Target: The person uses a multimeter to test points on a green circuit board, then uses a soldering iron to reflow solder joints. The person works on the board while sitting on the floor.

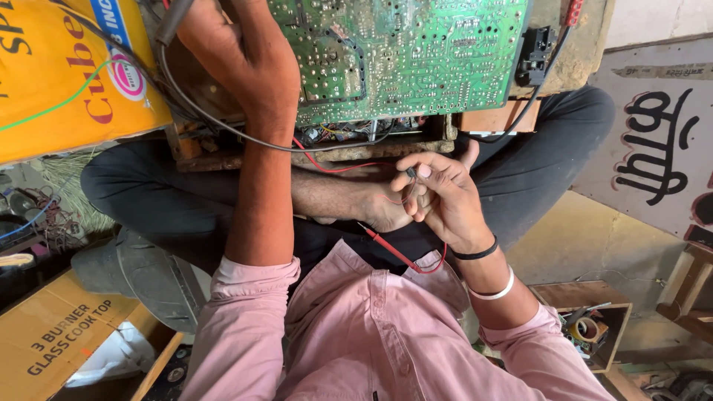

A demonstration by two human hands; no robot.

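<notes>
A large green circuit board (401, 52), solder side up and densely traced, is propped on a worn wooden frame (312, 152) above the crossed legs, so its underside is exposed. The left hand (249, 63) is laid on its edge, closed over a black cable (215, 122). The right hand (442, 197) is pinched around a small dark part; a thin red probe (390, 249) lies beneath.

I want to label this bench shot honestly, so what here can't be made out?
All in the head view:
- Left hand: fingertips run off the top edge, so what they press is unseen.
- Green circuit board: its upper part is cut by the same edge; solder points too small to tell apart.
- Small dark part in the right hand: mostly covered by the fingertips.
- Red probe: its lead runs behind that hand.
</notes>
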